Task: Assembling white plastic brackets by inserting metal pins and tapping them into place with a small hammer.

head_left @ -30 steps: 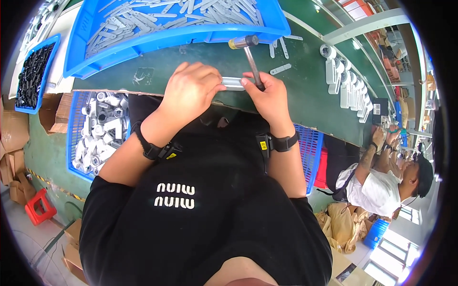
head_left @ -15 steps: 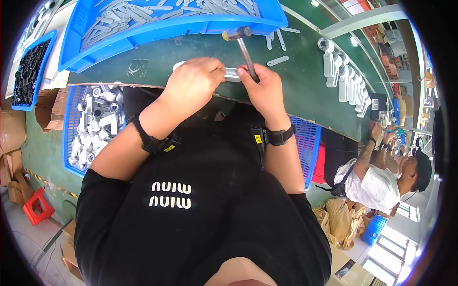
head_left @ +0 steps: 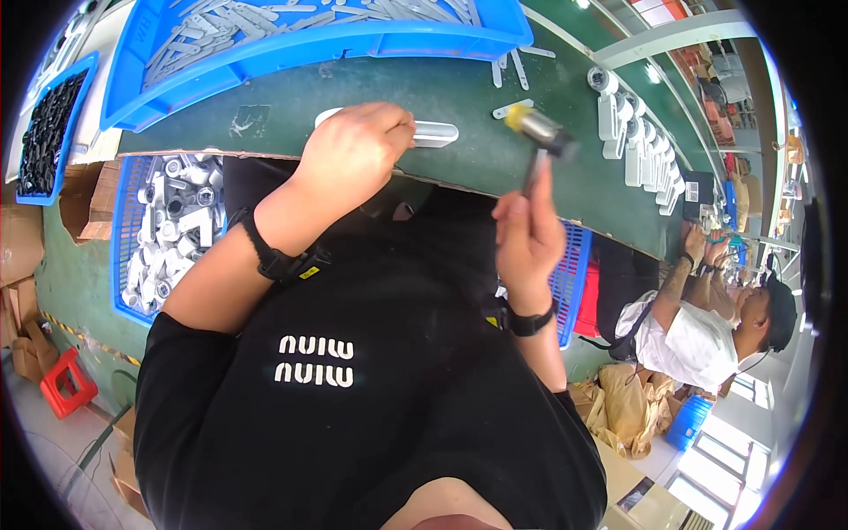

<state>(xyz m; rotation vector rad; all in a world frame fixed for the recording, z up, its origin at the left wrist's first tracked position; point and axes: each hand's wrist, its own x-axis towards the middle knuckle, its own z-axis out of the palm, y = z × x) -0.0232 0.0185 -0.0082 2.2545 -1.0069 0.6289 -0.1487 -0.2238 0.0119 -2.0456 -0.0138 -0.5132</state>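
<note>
1. Flat, elongated silver-white metal part [head_left: 435, 133] lies on the dark green bench [head_left: 371, 88], close to its near edge; the left hand [head_left: 353, 155] covers most of it, fingers curled down and pressing on it, one rounded end showing beyond the fingertips.
2. Right hand [head_left: 527, 238] is closed around the thin handle of a small hammer with a yellow and dark head [head_left: 539, 131], raised above the bench just right of the part's exposed end. The head is blurred, so its exact angle cannot be told.
3. To strike well, I judge the left fingers should stay behind the exposed end, clear of the hammer's path, holding the part flat so it cannot jump.
4. A short, square blow from the wrist suits a part this thin; a glancing hit could skid toward the bench edge.
5. Further out, a large blue plastic tray of similar metal strips [head_left: 291, 35] sits behind, and a blue crate of silver cast pieces [head_left: 168, 230] stands below the bench on the left.
</note>
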